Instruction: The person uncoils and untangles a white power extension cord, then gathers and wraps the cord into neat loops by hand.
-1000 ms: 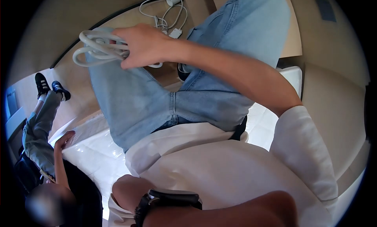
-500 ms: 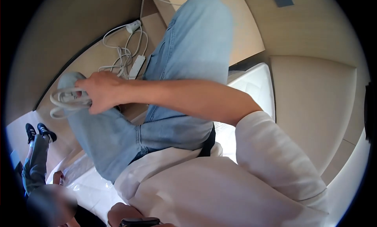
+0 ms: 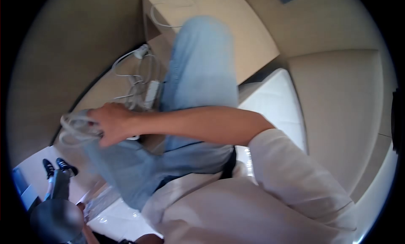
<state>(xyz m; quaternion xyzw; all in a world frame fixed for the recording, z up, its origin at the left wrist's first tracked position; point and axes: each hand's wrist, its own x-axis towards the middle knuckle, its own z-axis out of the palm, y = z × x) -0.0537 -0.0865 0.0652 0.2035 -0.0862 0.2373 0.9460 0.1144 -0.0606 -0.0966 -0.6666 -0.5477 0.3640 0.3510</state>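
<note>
My right hand [image 3: 113, 123] reaches across above my lap, its fingers closed round a looped white cable [image 3: 76, 130]. The loops stick out past the fingers, blurred by motion, over my bent leg in light blue jeans [image 3: 122, 166]. Beyond the hand, a white power strip [image 3: 152, 93] lies on the wooden floor beside a tangle of white cord [image 3: 136, 85]. A white plug or adapter [image 3: 141, 52] sits farther off by the wall. Only a bit of skin that may be my left hand [image 3: 149, 239] shows at the bottom edge; its fingers are hidden.
A pale wooden cabinet [image 3: 219, 16] with a thin white cable [image 3: 158, 20] on it stands past my raised knee. On the right are a white mattress [image 3: 276, 104] and a beige padded panel [image 3: 337, 104]. Another person [image 3: 59, 218] is at lower left, near clear plastic wrapping [image 3: 103, 204].
The view has shifted, so most things sit lower in it and more of the cabinet top shows. My right hand keeps the cable. The dark watch at the bottom edge has left view.
</note>
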